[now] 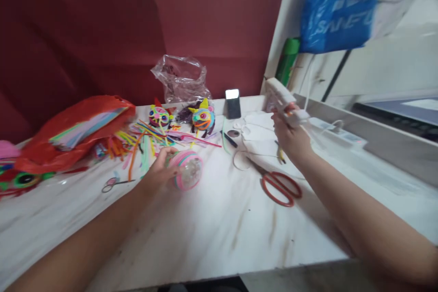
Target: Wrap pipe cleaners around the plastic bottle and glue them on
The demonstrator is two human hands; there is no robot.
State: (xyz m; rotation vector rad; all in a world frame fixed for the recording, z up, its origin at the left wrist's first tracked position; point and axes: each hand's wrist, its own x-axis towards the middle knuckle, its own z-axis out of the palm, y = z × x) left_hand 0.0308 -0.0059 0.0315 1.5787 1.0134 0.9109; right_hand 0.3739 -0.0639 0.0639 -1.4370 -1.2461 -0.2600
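Observation:
My left hand (163,165) is closed around the side of a clear plastic ball (190,172) wrapped in pink and teal pipe cleaners, its bare see-through end facing right. Over on the right, my right hand (290,130) grips a white glue gun (281,93), raised above the table and blurred by motion. Large scissors (282,188) with orange-red handles lie below that hand. Loose pipe cleaners (147,139) in many colours are spread beyond my left hand, with small scissors (114,184) to its left.
Two decorated creature balls, one pink (160,116) and one blue (202,118), stand at the back near a clear plastic bag (183,77). A phone (233,104) leans upright. At left lies a red bag (78,123); at right, a power strip (337,132).

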